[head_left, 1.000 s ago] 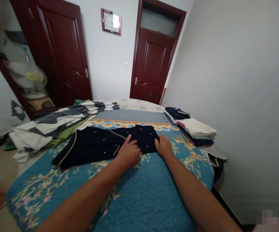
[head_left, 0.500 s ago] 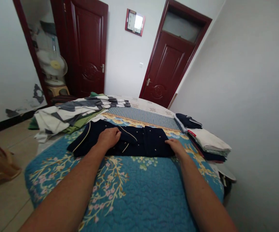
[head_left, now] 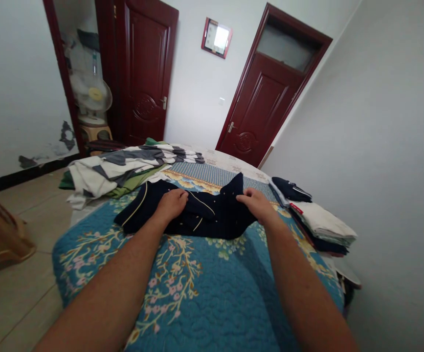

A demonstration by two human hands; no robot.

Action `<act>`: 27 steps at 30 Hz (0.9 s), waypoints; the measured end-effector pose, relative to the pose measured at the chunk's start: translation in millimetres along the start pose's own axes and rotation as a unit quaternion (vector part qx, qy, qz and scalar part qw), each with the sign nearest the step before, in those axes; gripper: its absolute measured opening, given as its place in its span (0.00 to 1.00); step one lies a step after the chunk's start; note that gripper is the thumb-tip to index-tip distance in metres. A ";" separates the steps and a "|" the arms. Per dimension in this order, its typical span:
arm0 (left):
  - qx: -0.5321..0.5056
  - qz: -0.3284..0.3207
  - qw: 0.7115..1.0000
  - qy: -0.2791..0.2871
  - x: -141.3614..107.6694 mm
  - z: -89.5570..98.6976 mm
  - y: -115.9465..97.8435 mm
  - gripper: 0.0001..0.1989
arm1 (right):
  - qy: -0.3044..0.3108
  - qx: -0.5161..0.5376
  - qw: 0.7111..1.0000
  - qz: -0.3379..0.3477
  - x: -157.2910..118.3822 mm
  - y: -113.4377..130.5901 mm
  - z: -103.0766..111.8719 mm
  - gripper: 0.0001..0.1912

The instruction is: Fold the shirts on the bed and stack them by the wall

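Observation:
A dark navy garment with small light dots and cream piping [head_left: 204,227] lies folded in a long strip across the teal floral bed cover [head_left: 234,293]. My left hand [head_left: 173,203] is closed on the cloth left of its middle, near a curved cream line. At the garment's right end, my right hand [head_left: 257,203] pinches the fabric and holds it raised off the bed, with one corner pointing up. The left end of the garment lies flat on the bed.
Rumpled grey-and-white cloth [head_left: 123,164] lies over green fabric [head_left: 134,182] at the bed's far left. Folded clothes [head_left: 323,217] are stacked on the right edge by the wall. A brown plastic stool [head_left: 2,234] stands on the floor at left.
My right hand has lifted the garment's right end and moved it up and slightly left. My left hand stays on the cloth. The whole view has shifted a little.

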State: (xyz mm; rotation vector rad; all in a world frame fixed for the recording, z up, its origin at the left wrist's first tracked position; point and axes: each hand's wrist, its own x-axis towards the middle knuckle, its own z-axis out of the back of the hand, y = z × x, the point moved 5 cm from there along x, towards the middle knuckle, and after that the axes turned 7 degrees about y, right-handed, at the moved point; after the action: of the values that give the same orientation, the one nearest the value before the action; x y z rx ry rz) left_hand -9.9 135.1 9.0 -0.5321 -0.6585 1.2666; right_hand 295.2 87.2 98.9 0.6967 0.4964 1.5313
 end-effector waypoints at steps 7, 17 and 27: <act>-0.257 0.106 0.960 0.036 -1.8 -11.2 11.7 0.16 | -0.001 -0.093 0.995 0.035 2.7 55.8 -93.1 0.06; -0.212 0.115 0.969 0.050 -3.7 -25.2 10.6 0.30 | 0.067 -0.071 0.992 0.082 -10.9 48.0 -158.8 0.10; 0.001 0.043 0.999 -0.002 -10.9 -30.7 -11.4 0.27 | -0.021 -0.176 0.970 0.165 11.9 9.3 -128.8 0.25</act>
State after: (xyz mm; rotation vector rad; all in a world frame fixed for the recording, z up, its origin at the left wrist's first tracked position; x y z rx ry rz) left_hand 17.8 121.7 -6.4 -0.5601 -0.6438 1.3486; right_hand 199.9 110.9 14.2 0.5483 0.0683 1.8527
